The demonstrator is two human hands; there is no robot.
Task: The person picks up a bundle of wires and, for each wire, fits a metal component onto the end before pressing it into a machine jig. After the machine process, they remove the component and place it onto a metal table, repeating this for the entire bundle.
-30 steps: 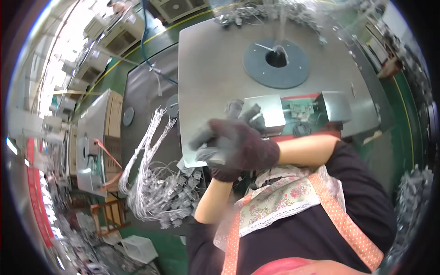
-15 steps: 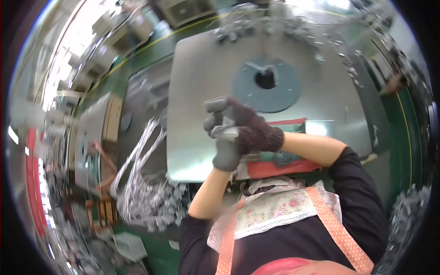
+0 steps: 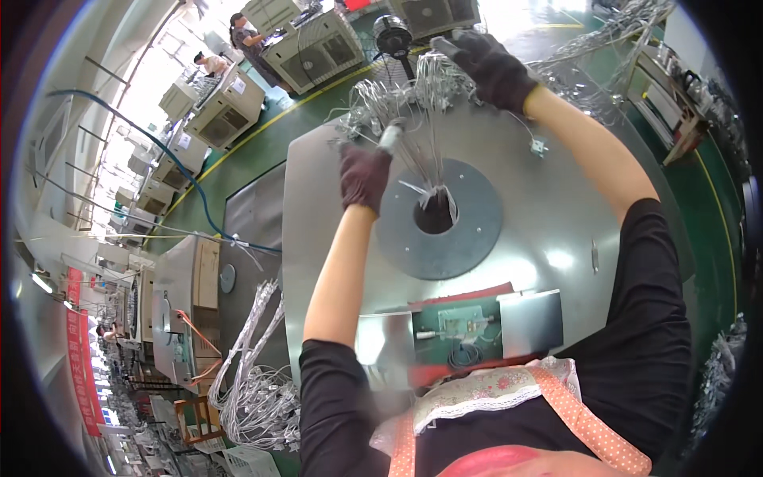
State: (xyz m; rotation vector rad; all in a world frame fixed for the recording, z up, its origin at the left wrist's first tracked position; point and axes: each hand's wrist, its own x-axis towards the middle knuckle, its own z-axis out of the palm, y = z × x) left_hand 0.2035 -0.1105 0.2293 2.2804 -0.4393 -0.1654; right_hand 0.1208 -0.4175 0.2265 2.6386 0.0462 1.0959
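Both my hands wear dark brown knit gloves with grey fingertips. My left hand (image 3: 367,173) is raised over the far left of the metal table, its thumb and fingers apart and somewhat blurred, beside a bundle of thin grey cables (image 3: 433,151). My right hand (image 3: 494,71) reaches over the far edge with fingers stretched out to the left, just above the looped cable tops. I see nothing held in either hand. The bundle rises from the hole of a round blue-grey disc (image 3: 477,242) and spreads out at the far edge with its plugs.
A cutout with a small fixture (image 3: 465,324) lies near my apron. More cable bundles (image 3: 258,397) hang at the lower left. A white plug (image 3: 539,148) dangles on the right table top. A black fan (image 3: 393,36) stands beyond the table; two people work at machines at the back left.
My hands, together above the near table before, are now apart and reaching far forward. The head view has shifted, showing more of the cables and the cutout.
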